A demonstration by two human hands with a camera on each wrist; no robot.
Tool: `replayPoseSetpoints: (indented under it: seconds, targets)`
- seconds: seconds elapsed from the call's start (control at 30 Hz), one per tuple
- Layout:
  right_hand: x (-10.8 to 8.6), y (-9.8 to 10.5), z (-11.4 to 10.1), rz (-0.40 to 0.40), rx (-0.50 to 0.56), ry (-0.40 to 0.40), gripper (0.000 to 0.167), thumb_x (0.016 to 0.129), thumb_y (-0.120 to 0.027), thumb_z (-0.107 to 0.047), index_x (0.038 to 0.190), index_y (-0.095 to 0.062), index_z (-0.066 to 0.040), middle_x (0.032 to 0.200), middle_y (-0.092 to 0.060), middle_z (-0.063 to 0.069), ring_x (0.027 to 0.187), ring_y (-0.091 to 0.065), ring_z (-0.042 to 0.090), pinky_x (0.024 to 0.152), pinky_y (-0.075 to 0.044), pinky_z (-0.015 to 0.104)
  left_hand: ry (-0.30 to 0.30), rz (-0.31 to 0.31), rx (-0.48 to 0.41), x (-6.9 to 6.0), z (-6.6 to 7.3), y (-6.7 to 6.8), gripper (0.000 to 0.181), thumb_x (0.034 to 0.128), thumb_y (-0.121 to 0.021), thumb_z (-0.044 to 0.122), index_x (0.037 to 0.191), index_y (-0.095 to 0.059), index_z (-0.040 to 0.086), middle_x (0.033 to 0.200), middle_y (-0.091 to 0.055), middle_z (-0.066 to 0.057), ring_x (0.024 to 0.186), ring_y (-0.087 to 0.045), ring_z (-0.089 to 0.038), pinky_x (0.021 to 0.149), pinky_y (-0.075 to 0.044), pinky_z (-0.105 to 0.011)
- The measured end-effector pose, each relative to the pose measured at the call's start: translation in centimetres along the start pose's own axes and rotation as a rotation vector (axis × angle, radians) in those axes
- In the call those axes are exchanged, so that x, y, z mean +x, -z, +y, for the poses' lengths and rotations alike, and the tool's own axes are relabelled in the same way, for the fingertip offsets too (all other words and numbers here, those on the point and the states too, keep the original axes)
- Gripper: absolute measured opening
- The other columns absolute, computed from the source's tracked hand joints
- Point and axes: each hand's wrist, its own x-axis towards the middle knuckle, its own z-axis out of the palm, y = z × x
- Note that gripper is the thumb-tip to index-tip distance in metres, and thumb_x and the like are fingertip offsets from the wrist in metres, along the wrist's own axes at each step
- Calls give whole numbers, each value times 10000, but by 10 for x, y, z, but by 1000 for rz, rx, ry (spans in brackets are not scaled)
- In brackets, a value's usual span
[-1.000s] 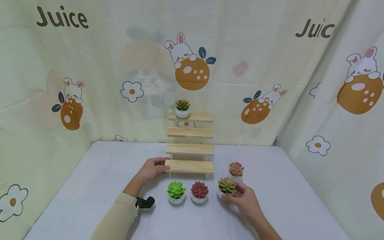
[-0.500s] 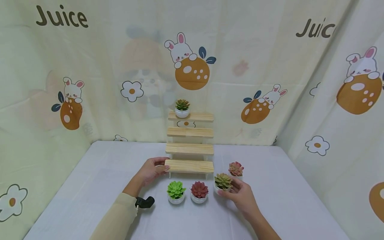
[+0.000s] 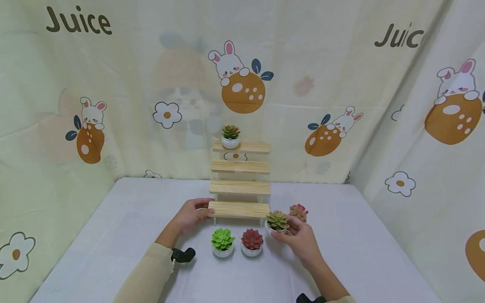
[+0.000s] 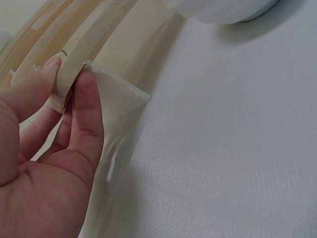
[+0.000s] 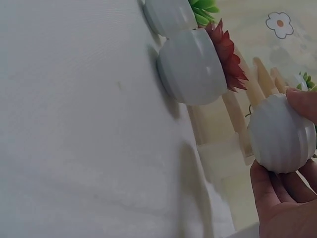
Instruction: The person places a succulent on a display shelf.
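White ribbed pot point(image 5: 277, 135) in right hand point(image 3: 303, 243)

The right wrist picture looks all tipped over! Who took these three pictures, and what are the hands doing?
There's no robot here, just a person's bare hands. One camera on the person's head looks forward and down at both hands. Each wrist wears a camera too, and it tilts when the wrist does, so that picture looks tipped.

The left hand pinches the end of the lowest shelf of a four-step wooden stand. The right hand holds an olive-green potted succulent above the white table. A bright green succulent and a dark red succulent stand on the table. A pinkish-red succulent peeks out behind the right hand. A dark green succulent sits on the top shelf.
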Motion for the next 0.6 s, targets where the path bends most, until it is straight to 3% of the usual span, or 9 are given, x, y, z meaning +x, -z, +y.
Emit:
replayPoseSetpoints:
  seconds: [0.23, 0.43, 0.6]
  targets:
    - [7, -2, -8, -10, 1, 50, 694, 788, -873, -49, 1411, -573, 6, 1416, -606, 207, 1252, -617, 151, 966, -537, 178, -7, -11, 0, 0, 0, 0, 479, 947, -703, 13, 1405, -570, -32, 1234, -616, -153, 974, -654, -166, 814, -604, -285]
    - [15, -6, -16, -24, -5, 51, 684, 801, -881, -107, 1409, -580, -18, 1430, -590, 165, 1325, -586, 255, 1027, -526, 247, -13, -21, -4, 0, 0, 1, 485, 950, -700, 13, 1411, -560, -46, 1228, -613, -159, 969, -657, -166, 818, -607, -288]
    - [23, -10, -24, -18, 1, 39, 695, 801, -889, -148, 1413, -574, -52, 1445, -600, 141, 1356, -571, 269, 1061, -506, 278, -2, -16, -8, -1, 2, 0, 484, 951, -700, 17, 1414, -564, -32, 1248, -607, -161, 985, -660, -167, 835, -609, -290]
